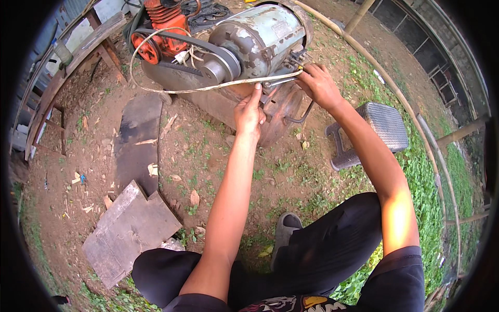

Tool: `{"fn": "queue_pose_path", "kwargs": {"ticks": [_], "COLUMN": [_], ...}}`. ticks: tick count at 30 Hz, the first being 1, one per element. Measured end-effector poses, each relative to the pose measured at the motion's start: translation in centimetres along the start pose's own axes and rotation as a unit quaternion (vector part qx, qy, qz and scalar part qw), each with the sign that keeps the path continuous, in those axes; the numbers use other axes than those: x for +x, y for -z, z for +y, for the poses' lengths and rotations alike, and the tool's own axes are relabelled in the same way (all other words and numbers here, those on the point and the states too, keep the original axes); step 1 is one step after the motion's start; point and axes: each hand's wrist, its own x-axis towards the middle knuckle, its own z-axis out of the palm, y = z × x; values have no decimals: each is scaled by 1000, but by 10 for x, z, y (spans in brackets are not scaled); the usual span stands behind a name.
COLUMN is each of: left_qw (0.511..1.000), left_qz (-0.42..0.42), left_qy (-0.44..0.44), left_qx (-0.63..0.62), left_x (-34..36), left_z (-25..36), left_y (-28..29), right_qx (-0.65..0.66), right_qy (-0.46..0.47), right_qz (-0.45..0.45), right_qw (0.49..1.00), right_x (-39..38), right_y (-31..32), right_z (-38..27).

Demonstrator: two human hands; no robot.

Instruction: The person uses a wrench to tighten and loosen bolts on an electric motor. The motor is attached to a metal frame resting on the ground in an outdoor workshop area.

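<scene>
A worn grey-green electric motor (265,36) sits on the rusty tank (208,104) of an air compressor. Below the motor, a silver wrench (283,81) lies across its mounting bolts. My right hand (321,87) closes round the wrench's right end, fingertips partly hidden. My left hand (249,113) is closed at the mount's front edge, its thumb raised beside the wrench's left end; what its fingers grip is hidden. A pale power cable (208,87) loops past the motor pulley (214,72) and over the wrench to my right hand.
The orange compressor pump (171,23) joins the motor pulley by a black belt (200,44). A grey plastic stool (382,125) stands to the right. Boards (130,229) lie on the dirt at left, near a wooden bench (78,67). A bamboo pole (384,78) runs along the right.
</scene>
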Motion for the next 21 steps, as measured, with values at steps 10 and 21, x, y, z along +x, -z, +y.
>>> {"fn": "queue_pose_path", "kwargs": {"ticks": [10, 21], "left_qw": [992, 988], "left_qz": [-40, -21], "left_qy": [99, 130], "left_qx": [-69, -86], "left_x": [-1, 0], "left_z": [11, 8], "left_y": [0, -3], "right_qx": [112, 227], "right_qy": [-201, -353], "right_qz": [-19, -129], "right_qw": [973, 898], "right_x": [-12, 9], "right_y": [33, 80], "right_z": [-32, -132]}}
